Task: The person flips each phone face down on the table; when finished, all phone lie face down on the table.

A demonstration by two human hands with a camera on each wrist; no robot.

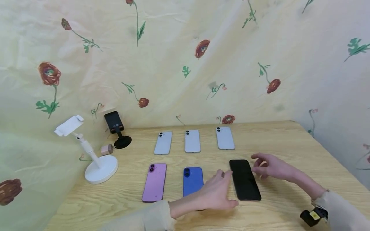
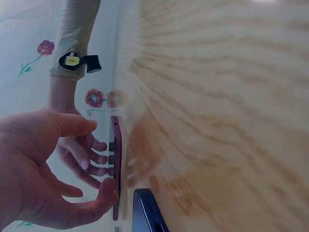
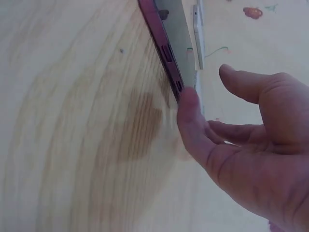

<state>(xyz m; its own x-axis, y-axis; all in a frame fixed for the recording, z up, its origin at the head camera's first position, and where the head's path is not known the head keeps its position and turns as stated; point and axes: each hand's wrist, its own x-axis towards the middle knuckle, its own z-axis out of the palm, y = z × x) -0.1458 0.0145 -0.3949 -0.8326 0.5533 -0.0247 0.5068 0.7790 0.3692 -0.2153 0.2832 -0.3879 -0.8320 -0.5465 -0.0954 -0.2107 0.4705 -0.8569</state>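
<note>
Both hands [image 1: 215, 194] [image 1: 270, 166] flank the black phone [image 1: 244, 183], fingers loose, touching its edges without clasping (screen up); a careless nudge toward nine o'clock could bump the blue phone [image 1: 192, 180].

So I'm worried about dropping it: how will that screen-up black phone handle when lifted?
The black phone looks thin, stiff and flat on the table, so probably hard to get under. Its glossy face suggests it is slippery and breakable; edge contact seems wiser.

I see pale wood-grain table [image 1: 289, 141]; three white phones [image 1: 192, 141] at 12 o'clock; purple phone [image 1: 154, 182], blue phone [image 1: 192, 180], black-faced phone [image 1: 244, 179]; cream backdrop [image 1: 173, 64], red flowers, green stems.
</note>
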